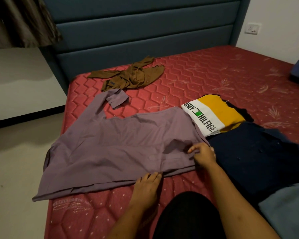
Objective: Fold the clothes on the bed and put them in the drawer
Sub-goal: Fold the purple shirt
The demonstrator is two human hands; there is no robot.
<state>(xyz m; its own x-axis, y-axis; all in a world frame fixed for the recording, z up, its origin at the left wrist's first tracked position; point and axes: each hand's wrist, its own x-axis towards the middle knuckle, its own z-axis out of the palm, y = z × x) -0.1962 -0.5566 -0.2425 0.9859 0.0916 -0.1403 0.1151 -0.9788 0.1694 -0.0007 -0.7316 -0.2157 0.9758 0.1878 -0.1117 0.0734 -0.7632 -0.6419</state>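
Pinching the purple shirt (110, 149) at its right edge with my right hand (204, 154). My left hand (148, 183) lies flat on the near hem, fingers together. The shirt is spread centre-left on the red mattress (214, 75), overhanging its left edge. A crumpled brown garment (128, 76) sits upper centre. A folded logo tee (212, 114) and a navy garment (259, 156) crowd the shirt's right side.

Matt cloth shirt (110, 145), quilted mattress (205, 80)

I read one marking, right of centre in the frame: black capitals "MMY HILFIGE", printed on the white band of the folded shirt (204, 118) and cut off at both ends. A small green square separates the two words.
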